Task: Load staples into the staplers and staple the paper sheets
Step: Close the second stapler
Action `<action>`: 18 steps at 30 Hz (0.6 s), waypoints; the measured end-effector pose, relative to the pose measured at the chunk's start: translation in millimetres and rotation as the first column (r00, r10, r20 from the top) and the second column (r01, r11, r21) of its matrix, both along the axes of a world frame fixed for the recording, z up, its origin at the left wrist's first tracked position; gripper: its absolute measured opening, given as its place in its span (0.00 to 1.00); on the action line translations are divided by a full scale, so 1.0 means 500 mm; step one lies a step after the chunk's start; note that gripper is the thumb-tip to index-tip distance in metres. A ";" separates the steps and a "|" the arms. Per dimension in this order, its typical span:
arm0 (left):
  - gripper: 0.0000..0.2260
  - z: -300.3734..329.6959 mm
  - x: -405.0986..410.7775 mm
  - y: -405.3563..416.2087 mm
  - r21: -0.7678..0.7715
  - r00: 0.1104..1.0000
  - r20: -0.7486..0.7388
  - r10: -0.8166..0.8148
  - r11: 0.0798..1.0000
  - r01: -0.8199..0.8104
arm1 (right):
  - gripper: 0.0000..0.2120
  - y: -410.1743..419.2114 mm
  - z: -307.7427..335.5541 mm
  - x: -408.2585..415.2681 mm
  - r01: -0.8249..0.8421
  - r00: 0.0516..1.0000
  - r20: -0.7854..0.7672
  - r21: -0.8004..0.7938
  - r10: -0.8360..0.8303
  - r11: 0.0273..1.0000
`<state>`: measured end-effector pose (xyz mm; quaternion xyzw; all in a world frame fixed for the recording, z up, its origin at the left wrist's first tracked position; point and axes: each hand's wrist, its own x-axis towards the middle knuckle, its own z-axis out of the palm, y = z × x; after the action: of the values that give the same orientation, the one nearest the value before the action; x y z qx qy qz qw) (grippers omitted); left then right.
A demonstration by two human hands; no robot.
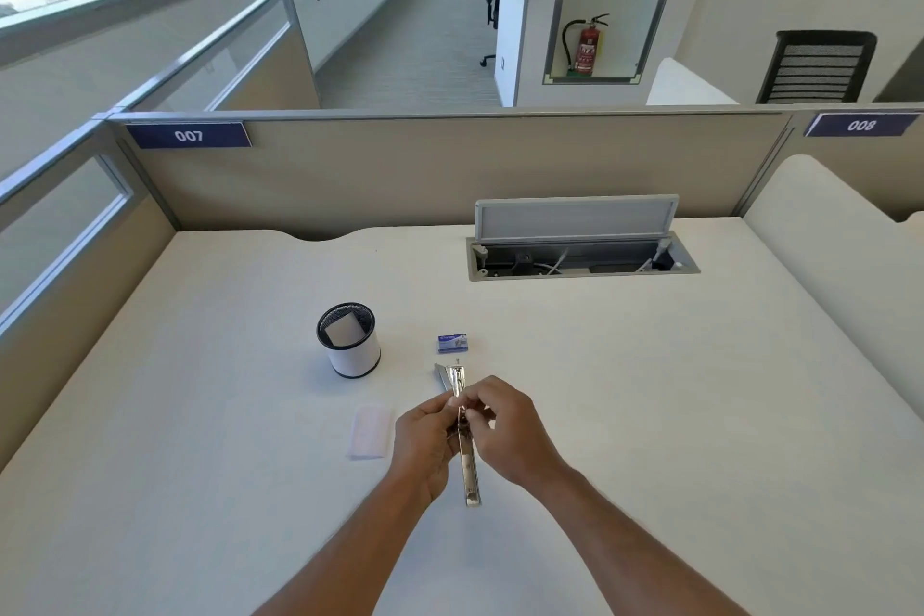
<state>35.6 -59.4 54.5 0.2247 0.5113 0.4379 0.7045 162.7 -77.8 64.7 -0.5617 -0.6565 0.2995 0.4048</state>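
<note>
Head camera: both hands meet over the white table (625,390), working an opened chrome stapler (469,460). Left hand (425,440) grips its middle; right hand (505,425) pinches at the magazine, whether on staples cannot be told. Beyond the stapler lies a small blue staple box (452,344); left of it, a paper stack (370,431) and mesh pen cup (348,339). Rigid, slick metal likely favours a side grip.

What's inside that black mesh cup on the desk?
A white sheet or card stands inside the cup, leaning against the far wall. Whatever lies at the bottom is hidden by that card and the cup's near wall.
</note>
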 end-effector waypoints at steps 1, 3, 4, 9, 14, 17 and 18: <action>0.10 0.000 -0.001 0.002 0.001 1.000 0.004 0.005 1.000 -0.005 | 0.16 -0.003 0.000 -0.001 -0.008 1.000 -0.005 0.012 0.008 1.000; 0.09 0.000 -0.004 0.006 0.000 1.000 0.013 0.014 1.000 -0.014 | 0.16 -0.007 -0.002 -0.002 -0.007 1.000 -0.021 0.037 0.008 0.999; 0.09 -0.001 -0.004 0.007 -0.004 1.000 0.015 0.019 1.000 -0.019 | 0.17 -0.008 -0.002 -0.001 -0.001 1.000 -0.026 0.048 0.002 0.999; 0.09 0.001 -0.004 0.003 -0.009 0.999 0.035 0.018 1.000 -0.018 | 0.22 0.008 -0.004 0.012 0.030 0.999 -0.041 0.027 -0.029 0.999; 0.08 -0.005 -0.002 0.003 -0.053 0.995 0.068 0.078 0.996 -0.075 | 0.20 0.063 -0.061 0.072 0.366 0.927 -0.017 -0.180 -0.375 0.913; 0.08 -0.005 -0.007 0.003 -0.058 0.995 0.055 0.087 0.995 -0.083 | 0.14 0.077 -0.107 0.132 0.475 0.880 0.197 -0.339 -0.432 0.812; 0.08 -0.006 -0.009 0.003 -0.060 0.995 0.051 0.088 0.995 -0.085 | 0.07 0.076 -0.116 0.142 0.467 0.883 0.251 -0.369 -0.398 0.803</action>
<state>30.9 -57.9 51.4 0.1700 0.5139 0.4591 0.7045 233.9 -39.6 6.6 -0.7925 -0.4611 0.2865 0.2779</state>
